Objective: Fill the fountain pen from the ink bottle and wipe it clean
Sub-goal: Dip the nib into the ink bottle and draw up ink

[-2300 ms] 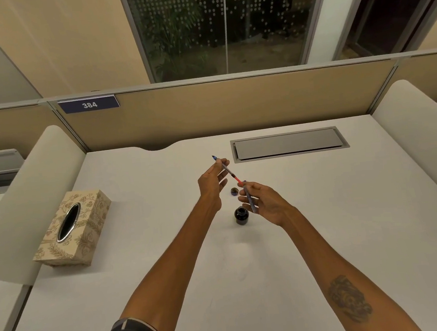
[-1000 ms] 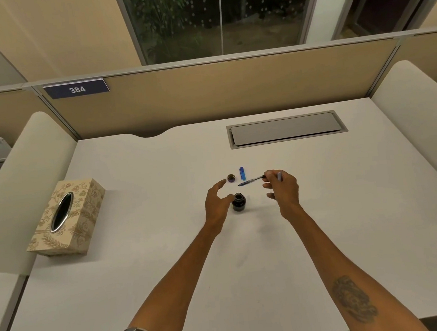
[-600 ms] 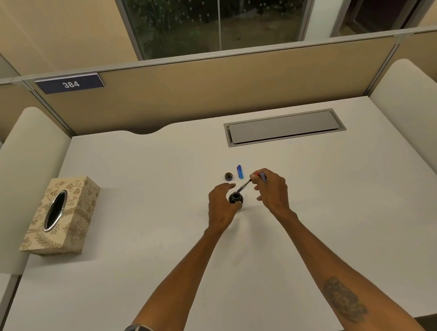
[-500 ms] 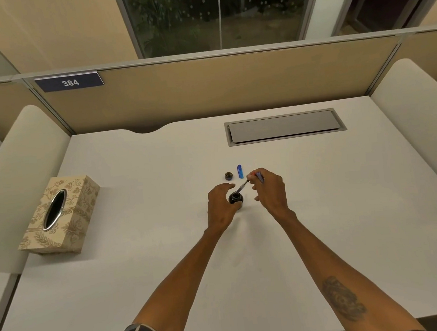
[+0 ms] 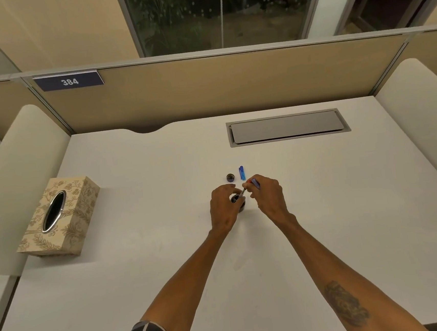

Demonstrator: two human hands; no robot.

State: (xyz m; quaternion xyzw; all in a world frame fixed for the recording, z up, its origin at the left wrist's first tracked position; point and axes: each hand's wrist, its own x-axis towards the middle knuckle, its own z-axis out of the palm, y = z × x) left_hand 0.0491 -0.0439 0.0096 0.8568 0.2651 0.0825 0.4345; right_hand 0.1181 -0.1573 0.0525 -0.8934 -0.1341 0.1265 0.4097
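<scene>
A small dark ink bottle [image 5: 239,202] stands open near the middle of the white desk [image 5: 167,250]. My left hand [image 5: 224,207] wraps around its left side and holds it. My right hand [image 5: 267,196] grips the fountain pen [image 5: 244,190], tilted down to the left with its tip in the bottle's mouth. The pen's rear end pokes out blue and red above my fingers. Just behind the bottle lie its round dark cap [image 5: 230,177] and a blue pen part [image 5: 241,173].
A patterned tissue box [image 5: 59,218] sits at the desk's left edge. A grey cable hatch [image 5: 287,127] is set into the desk at the back right. Padded dividers flank both sides, with a tan partition behind.
My left hand let go of the blue pen part, now on the desk, and took hold of the ink bottle. My right hand lowered the pen until its tip entered the bottle.
</scene>
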